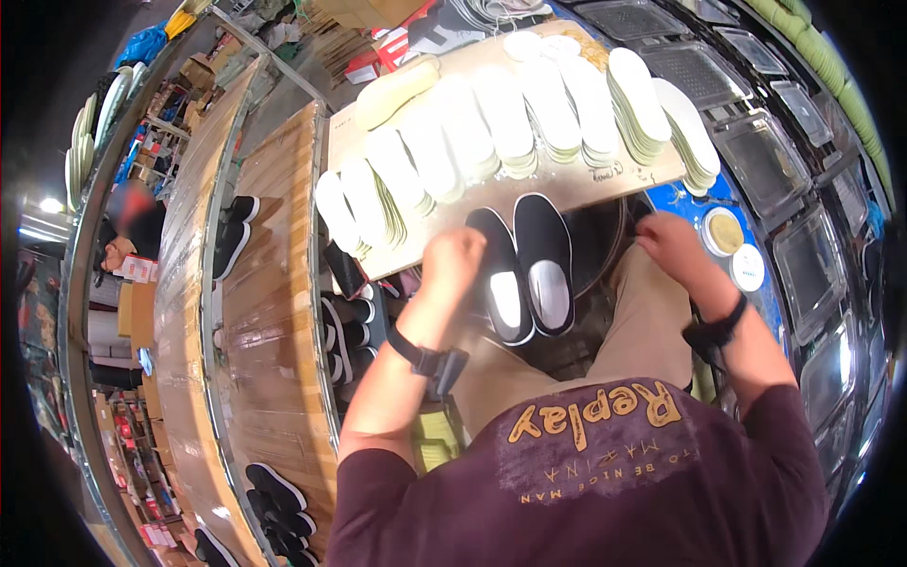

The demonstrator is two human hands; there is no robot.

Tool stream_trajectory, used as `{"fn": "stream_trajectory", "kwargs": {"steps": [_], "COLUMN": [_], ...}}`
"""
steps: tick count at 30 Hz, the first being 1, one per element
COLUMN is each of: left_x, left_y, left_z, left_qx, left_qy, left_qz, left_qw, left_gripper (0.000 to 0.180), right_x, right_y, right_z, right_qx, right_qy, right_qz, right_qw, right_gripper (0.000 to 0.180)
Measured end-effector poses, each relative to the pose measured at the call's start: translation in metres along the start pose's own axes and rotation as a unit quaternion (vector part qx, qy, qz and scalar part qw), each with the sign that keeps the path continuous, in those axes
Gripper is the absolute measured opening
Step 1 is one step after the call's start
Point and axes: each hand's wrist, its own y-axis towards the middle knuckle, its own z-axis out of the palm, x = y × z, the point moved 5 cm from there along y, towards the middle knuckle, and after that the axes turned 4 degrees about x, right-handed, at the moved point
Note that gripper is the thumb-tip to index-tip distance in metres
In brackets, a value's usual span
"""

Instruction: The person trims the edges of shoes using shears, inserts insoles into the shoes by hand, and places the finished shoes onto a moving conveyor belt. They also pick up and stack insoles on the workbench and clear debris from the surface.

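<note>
Black shoes point(542, 231), just right of the curled left fingers point(470, 242) and left of the curled right fingers point(651, 227) (either grip unclear), might fall if nudged.

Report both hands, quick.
Left hand: curled beside the left black shoe; grip can't be told.
Right hand: curled, apart from both shoes; grip unclear.

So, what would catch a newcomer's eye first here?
Probably the bright pale insoles, stacked across the board at upper centre. Below them, a pair of black shoes sits between the left hand and right hand. Long brown shelves stand at left.
</note>
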Motion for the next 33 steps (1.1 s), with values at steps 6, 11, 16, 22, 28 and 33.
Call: {"fn": "stream_trajectory", "kwargs": {"steps": [6,11,16,22,28,33], "left_x": [-0.003,-0.001,0.013,-0.007,-0.017,-0.013], "left_y": [0.110,0.165,0.188,0.169,0.026,-0.108], "left_z": [-0.022,0.002,-0.003,-0.033,-0.133,-0.173], "left_qx": [-0.048,0.029,0.086,-0.032,-0.312,-0.307], "left_qy": [0.122,0.214,0.232,0.115,-0.027,-0.112], "left_qz": [0.127,0.114,0.108,0.089,0.108,0.028], "left_qw": [0.983,0.970,0.963,0.989,0.943,0.944], "left_gripper": [0.022,0.048,0.039,0.021,0.018,0.018], "right_x": [0.075,0.097,0.097,0.082,0.096,0.084], "right_y": [0.174,0.240,0.256,0.238,0.130,0.012], "right_z": [0.055,0.074,0.084,0.077,-0.039,-0.085], "right_qx": [-0.078,0.038,0.071,-0.075,-0.255,-0.130], "right_qy": [-0.021,-0.170,-0.236,-0.212,0.074,0.306], "right_qz": [-0.210,-0.154,-0.181,-0.217,-0.181,-0.019], "right_qw": [0.974,0.973,0.952,0.950,0.947,0.943], "right_gripper": [0.020,0.038,0.015,0.016,0.022,0.019]}}
